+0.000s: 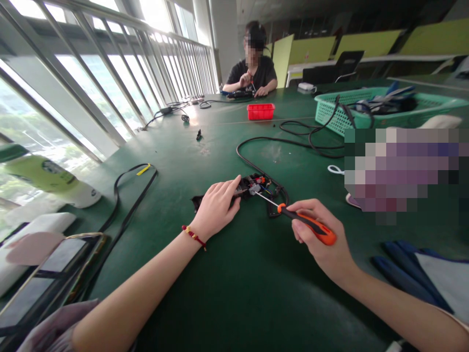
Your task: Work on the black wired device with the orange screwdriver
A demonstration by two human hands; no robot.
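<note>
Screwdriver aslant, tip forward-left

Along the upper left of the frame I see a metal railing, and a green-and-white bottle at my left edge. Near the top centre, a person in a dark shirt sits beyond a red bin. A green basket, black chair and lime partitions occupy my upper right.
</note>
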